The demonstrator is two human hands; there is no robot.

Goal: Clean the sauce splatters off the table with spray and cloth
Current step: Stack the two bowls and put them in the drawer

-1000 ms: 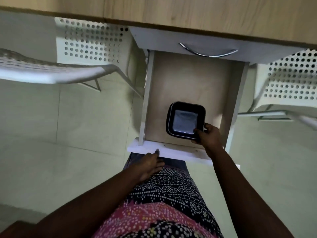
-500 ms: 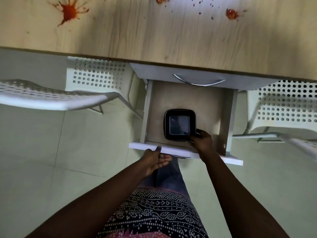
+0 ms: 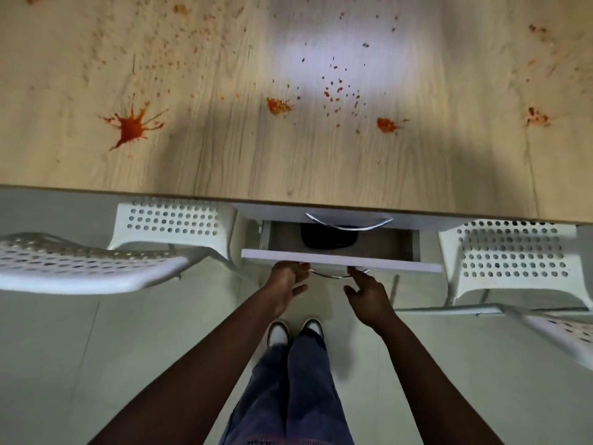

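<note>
The light wooden table (image 3: 321, 168) carries red sauce splatters: a big starburst splatter (image 3: 132, 128) at the left, smaller blotches (image 3: 278, 106) in the middle and another blotch (image 3: 386, 124) to the right, with fine specks all over. Under the table edge a white drawer (image 3: 340, 263) stands slightly out, a black dish (image 3: 327, 240) inside it. My left hand (image 3: 286, 277) rests at the drawer's front near its metal handle (image 3: 330, 275). My right hand (image 3: 369, 292) hovers just below the front, fingers apart, holding nothing. No spray bottle or cloth is in view.
Two white perforated chairs flank the drawer, one chair (image 3: 96, 261) at the left and another chair (image 3: 513, 258) at the right. A second drawer front with a curved handle (image 3: 348, 223) sits above. My legs and shoes (image 3: 295, 332) stand on pale floor tiles.
My right hand has let go of the black dish and left the drawer. The drawer has slid most of the way in. The view has tilted up onto the tabletop.
</note>
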